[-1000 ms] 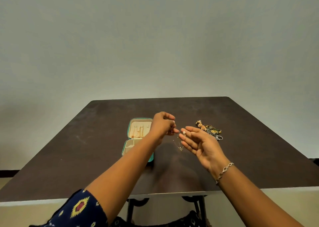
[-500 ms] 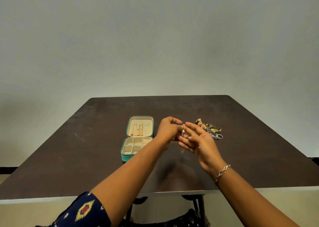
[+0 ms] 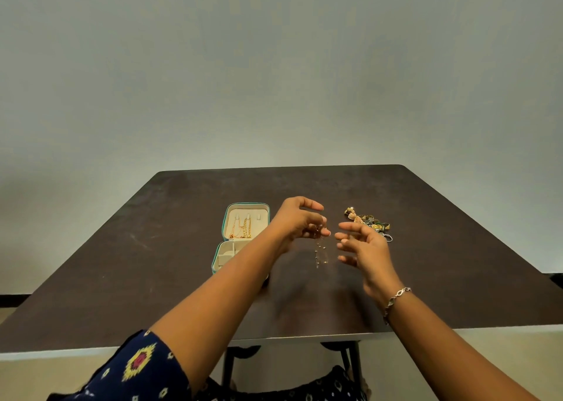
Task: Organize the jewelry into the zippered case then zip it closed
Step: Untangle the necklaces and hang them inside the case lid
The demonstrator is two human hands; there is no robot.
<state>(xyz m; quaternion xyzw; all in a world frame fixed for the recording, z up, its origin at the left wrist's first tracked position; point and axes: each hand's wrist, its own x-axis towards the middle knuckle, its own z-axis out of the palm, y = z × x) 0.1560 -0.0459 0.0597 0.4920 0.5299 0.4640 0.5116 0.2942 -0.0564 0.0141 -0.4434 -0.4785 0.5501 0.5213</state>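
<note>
The small teal zippered case (image 3: 247,204) lies open on the dark brown surface (image 3: 152,263), left of centre. Its lid lies flat at the far side. On the cream lining of the lid hang several thin gold chains (image 3: 243,228), running from the small pegs at the far edge down toward the hinge. The near half is split into cream compartments (image 3: 227,256). My left forearm crosses most of them, so I cannot tell what lies inside.

My left grip (image 3: 300,220) is raised just to the right of the case, with fingertips and thumb pinched together on the top of a fine gold beaded chain (image 3: 317,248). The chain hangs straight down from the pinch in two strands. I cannot tell whether its lower end touches the surface.

My right grip (image 3: 362,245) is just right of the hanging chain, fingers spread apart and loosely curved, holding nothing and not touching the chain. A silver link bracelet (image 3: 396,298) sits on that wrist.

The heap of loose gold, green and silver jewellery (image 3: 368,222) lies on the surface just beyond my right grip, to the far right.
</note>
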